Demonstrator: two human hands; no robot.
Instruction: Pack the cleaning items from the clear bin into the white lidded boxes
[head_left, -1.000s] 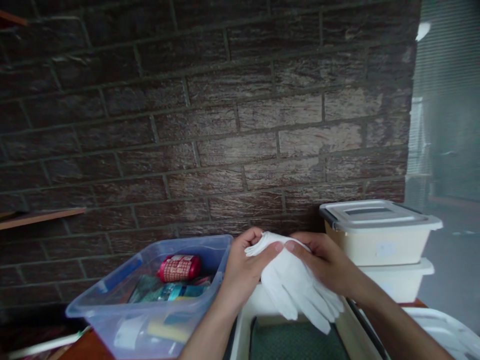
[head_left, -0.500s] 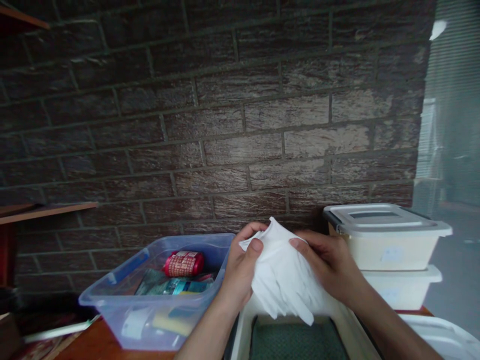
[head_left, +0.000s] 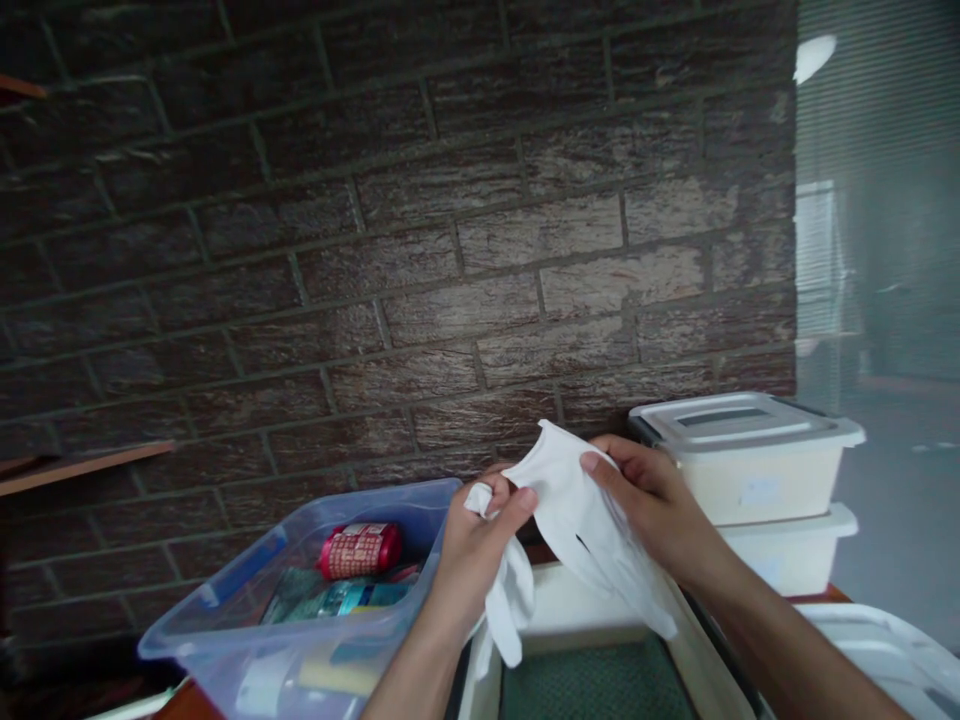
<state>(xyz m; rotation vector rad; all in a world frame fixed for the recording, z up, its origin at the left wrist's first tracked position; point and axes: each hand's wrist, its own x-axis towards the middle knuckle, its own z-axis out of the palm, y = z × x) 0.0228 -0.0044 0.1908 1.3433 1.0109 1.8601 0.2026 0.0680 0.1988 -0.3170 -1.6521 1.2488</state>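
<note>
1. The clear bin [head_left: 247, 568] stood at far left on the surface [head_left: 195, 702], with a red container [head_left: 360, 550] on its side among other goods. The left forearm crossed close to its near corner, so a careless elbow could, I judged, have nudged it.

2. The left grip [head_left: 476, 545] was closed on cloth: the loose glove [head_left: 508, 610] looped bunched around its fingers, while the thumb seemed pinched on a cuff corner of the spread glove [head_left: 574, 495]. Two jobs for one set of fingers risked a slip; opening them to improve one hold could have let the loose glove drop.

3. Both white gloves hung in the air over or beside the open box [head_left: 574, 608], which held something dark green [head_left: 600, 682]. A dropped glove would probably have landed there, or snagged on the rim.

4. The right grip [head_left: 652, 500] was clamped on the spread glove's far edge, thumb on top. Too hard a pull there could have stretched the cuff or jerked it from the left thumb.

5. Beyond it stood the stacked boxes [head_left: 776, 485], near the right hand; a wide swing might have knocked them.
</note>
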